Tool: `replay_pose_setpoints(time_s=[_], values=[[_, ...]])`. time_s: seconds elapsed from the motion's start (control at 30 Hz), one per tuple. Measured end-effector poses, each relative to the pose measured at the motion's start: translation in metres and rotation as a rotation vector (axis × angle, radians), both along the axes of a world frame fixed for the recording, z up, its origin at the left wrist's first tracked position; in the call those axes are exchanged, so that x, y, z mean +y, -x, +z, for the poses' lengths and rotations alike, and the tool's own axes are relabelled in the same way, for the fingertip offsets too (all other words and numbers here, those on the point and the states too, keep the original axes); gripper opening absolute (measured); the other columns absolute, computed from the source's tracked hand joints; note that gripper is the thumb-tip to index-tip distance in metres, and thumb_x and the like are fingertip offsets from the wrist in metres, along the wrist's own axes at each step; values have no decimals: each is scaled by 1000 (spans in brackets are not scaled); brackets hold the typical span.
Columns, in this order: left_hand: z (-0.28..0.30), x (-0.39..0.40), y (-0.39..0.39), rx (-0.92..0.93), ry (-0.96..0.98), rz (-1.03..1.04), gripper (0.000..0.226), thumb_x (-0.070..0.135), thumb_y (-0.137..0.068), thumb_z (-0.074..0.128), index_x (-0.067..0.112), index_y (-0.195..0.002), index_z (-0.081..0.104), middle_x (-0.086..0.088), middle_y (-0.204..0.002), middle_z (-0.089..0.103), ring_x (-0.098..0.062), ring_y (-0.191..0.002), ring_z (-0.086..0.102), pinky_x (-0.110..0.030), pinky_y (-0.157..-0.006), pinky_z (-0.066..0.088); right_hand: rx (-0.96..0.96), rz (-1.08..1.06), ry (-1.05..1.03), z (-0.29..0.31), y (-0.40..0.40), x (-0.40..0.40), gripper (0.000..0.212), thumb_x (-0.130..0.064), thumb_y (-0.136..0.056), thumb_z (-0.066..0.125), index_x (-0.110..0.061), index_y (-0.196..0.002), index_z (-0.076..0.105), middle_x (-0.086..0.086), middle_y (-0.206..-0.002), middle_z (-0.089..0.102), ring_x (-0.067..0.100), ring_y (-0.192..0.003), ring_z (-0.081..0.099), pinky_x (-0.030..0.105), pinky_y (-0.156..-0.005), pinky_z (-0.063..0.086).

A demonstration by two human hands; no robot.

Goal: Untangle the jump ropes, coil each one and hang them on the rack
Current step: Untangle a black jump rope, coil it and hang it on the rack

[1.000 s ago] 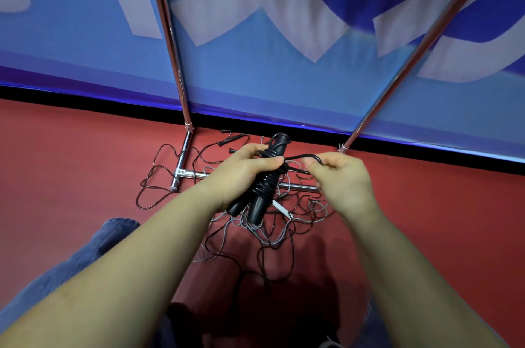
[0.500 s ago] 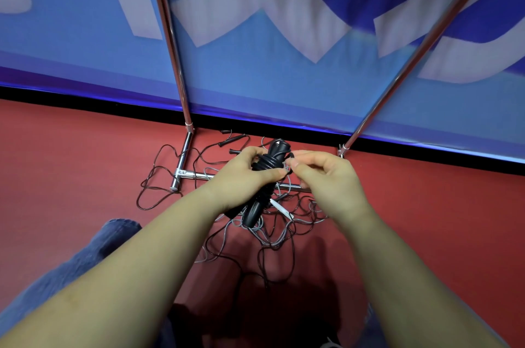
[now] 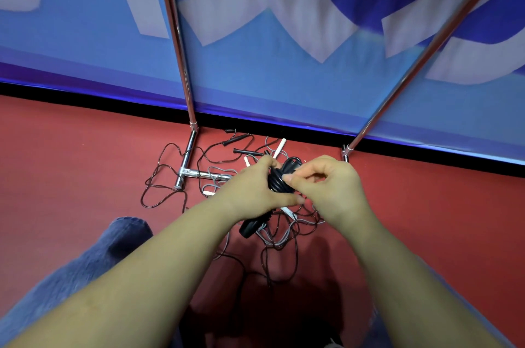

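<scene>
1. Left hand (image 3: pixel 250 194): fingers curl round the black jump rope bundle (image 3: pixel 279 181), thumb lies along its near side. Firm grasp.
2. Right hand (image 3: pixel 331 185): fingertips (image 3: pixel 287 177) pinch cord at the bundle's right side, remaining fingers bent inward (what lies under the palm is hidden).
3. Bundle: two black handles side by side, cord wound round them; one lower handle end (image 3: pixel 248 229) sticks out below the left hand, upper ends show between the two hands. Held in the air above the pile.
4. Loose rope pile (image 3: pixel 278 229) on the red floor (image 3: pixel 71 166), directly under the hands: black and grey cords intertwined (count of ropes cannot be told).
5. Handles visible on the floor: two black handles (image 3: pixel 237 139) beyond the hands, three white handle pieces (image 3: pixel 279 146) poking out around the hands.
6. Rack (image 3: pixel 187 160): two chrome uprights rise left and right, one low crossbar runs between the feet; a black cord loop (image 3: pixel 159 180) lies round the left foot. Nothing visible hanging on the rack in this view.
7. Behind: blue-and-white banner (image 3: pixel 255 77) along the wall. One knee in blue denim (image 3: pixel 113 245) at lower left.
</scene>
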State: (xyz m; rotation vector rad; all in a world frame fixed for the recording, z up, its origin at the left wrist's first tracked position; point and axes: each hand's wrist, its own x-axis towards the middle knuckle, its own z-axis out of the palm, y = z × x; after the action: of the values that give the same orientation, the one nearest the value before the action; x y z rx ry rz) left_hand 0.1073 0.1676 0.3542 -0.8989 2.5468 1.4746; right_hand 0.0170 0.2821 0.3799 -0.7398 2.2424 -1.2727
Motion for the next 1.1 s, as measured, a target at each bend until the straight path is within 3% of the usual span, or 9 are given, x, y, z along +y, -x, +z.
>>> replay_pose_setpoints(time_s=[0.23,0.37,0.47,0.53,0.6,0.67,0.77,0.93,1.1], values=[[1,-1,0,25,39,37,47,55,-76,67,24,-102,44,10,-78,56,-12,-67,50,-30,-64,42,-75,30,57,4,-3,0,17,-12,-78,74,-24,-68,67,4,-80,70,6,-64,61,17,-64,51],[1,0,-1,66,10,83,45,60,-77,64,25,-99,48,7,-82,63,-17,-77,58,-35,-76,48,-130,20,160,7,-1,-2,18,-5,-86,62,-22,-80,65,-2,-75,69,7,-67,64,20,-68,51],[1,-1,-1,126,-62,101,43,66,-74,61,28,-91,50,3,-82,66,-21,-78,60,-42,-79,50,-186,10,206,9,2,-1,21,-4,-92,54,-23,-91,63,-4,-79,73,41,-82,63,47,-72,54],[3,-1,0,168,-180,116,40,62,-71,62,26,-88,53,0,-83,67,-19,-74,59,-43,-80,50,-198,23,226,10,4,0,23,-5,-93,52,-25,-96,62,-6,-79,74,53,-87,55,47,-69,51],[7,0,1,204,-339,126,31,46,-79,68,20,-91,57,1,-82,66,-14,-73,57,-37,-78,48,-195,39,256,10,7,1,25,-5,-93,52,-27,-98,63,-8,-78,74,38,-82,61,24,-65,48],[11,1,2,234,-505,142,27,36,-80,70,16,-95,61,2,-85,66,-12,-76,59,-31,-77,45,-198,34,297,13,8,2,26,-4,-93,52,-28,-99,63,-7,-79,73,9,-75,65,9,-68,45],[17,3,2,227,-628,126,27,27,-86,67,9,-106,63,1,-84,66,-12,-74,59,-26,-71,46,-162,20,353,14,11,3,30,2,-89,55,-26,-98,63,-7,-89,72,-1,-85,64,10,-78,45],[28,4,-1,190,-874,86,30,32,-73,63,10,-93,59,-6,-74,64,-16,-52,60,-25,-47,49,-208,121,259,14,15,6,26,-5,-89,59,-27,-101,67,-8,-104,69,-2,-94,63,13,-83,46],[37,2,-4,115,-972,38,32,37,-72,56,11,-91,59,-10,-70,66,-22,-44,58,-22,-45,50,-288,175,221,16,18,8,21,-14,-91,56,-30,-99,69,-9,-103,71,2,-98,64,19,-91,48]])
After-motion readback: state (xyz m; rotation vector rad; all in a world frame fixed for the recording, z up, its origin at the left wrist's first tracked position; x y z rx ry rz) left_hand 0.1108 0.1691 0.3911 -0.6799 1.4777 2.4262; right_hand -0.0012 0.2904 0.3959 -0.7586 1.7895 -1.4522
